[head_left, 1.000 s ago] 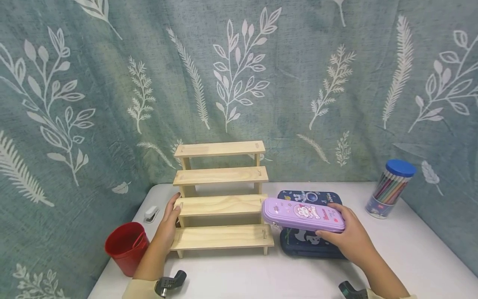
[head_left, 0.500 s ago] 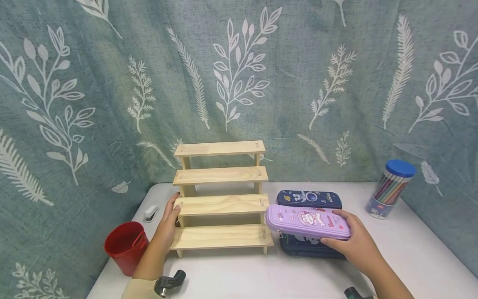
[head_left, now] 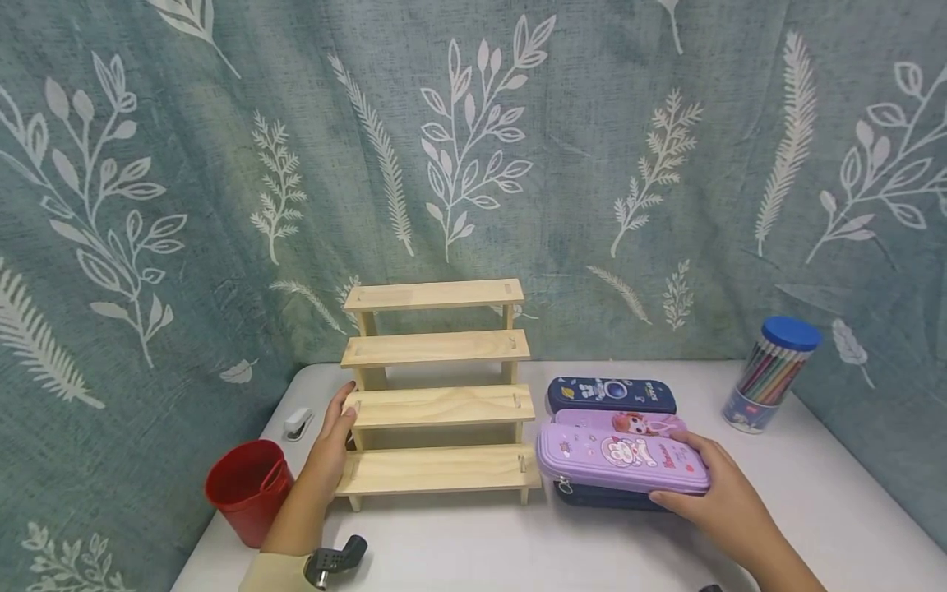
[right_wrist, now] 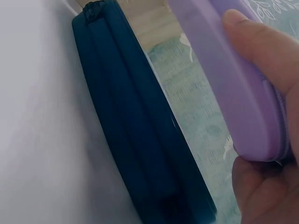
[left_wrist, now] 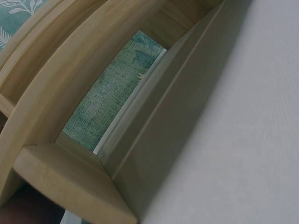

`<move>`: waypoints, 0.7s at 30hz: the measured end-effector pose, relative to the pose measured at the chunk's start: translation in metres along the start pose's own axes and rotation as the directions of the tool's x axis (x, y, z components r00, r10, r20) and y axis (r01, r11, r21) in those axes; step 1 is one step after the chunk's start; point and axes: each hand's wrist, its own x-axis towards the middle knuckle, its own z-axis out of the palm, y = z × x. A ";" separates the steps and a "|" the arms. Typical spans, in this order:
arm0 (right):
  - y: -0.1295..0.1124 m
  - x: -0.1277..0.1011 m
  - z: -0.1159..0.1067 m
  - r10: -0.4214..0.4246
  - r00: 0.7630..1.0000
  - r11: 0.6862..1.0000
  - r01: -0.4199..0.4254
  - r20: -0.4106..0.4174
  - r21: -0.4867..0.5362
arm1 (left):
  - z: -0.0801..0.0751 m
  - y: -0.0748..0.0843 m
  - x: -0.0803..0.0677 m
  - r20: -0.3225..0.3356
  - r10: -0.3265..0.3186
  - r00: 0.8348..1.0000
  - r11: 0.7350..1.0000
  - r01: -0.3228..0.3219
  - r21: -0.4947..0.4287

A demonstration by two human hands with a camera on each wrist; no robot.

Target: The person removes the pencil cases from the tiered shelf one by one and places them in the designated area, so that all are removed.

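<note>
My right hand (head_left: 688, 477) grips a purple pencil case (head_left: 617, 456) by its right end, thumb on top and fingers below. It holds the case level just above a dark blue case (head_left: 602, 497) on the white table (head_left: 518, 551). The right wrist view shows the purple pencil case (right_wrist: 229, 79), my thumb (right_wrist: 252, 37) on it, and a gap above the dark blue case (right_wrist: 135, 130). My left hand (head_left: 336, 427) rests with straight fingers against the left end of a four-step wooden shelf (head_left: 436, 404). The left wrist view shows only the wooden shelf (left_wrist: 70, 93) underside and the white table (left_wrist: 233, 140).
A pink case (head_left: 617, 421) and a navy case (head_left: 610, 395) lie behind the held one. A red cup (head_left: 247, 489) and a small stapler (head_left: 298, 423) sit left of the shelf. A blue-lidded tub of coloured pencils (head_left: 773, 374) stands at the right. A leaf-patterned curtain hangs behind.
My right hand has brought the purple case down and toward me, away from the shelf, which uncovers the pink case behind it. The left hand has stayed on the shelf.
</note>
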 end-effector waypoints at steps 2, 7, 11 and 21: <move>0.003 -0.004 -0.003 -0.001 1.000 1.000 0.001 -0.002 -0.003 | 0.000 -0.002 0.001 0.000 0.001 1.000 1.000 -0.001 0.003; 0.015 -0.010 -0.011 0.012 1.000 0.999 -0.012 0.011 -0.035 | -0.001 -0.003 0.002 -0.002 -0.006 1.000 1.000 0.006 -0.002; 0.022 -0.013 -0.017 0.030 0.998 0.996 -0.026 0.051 -0.084 | -0.001 -0.001 0.001 -0.003 -0.009 1.000 1.000 0.009 -0.008; 0.027 -0.019 -0.026 0.076 0.983 0.985 -0.048 0.168 -0.167 | 0.000 0.001 0.000 -0.002 -0.008 1.000 1.000 0.008 -0.014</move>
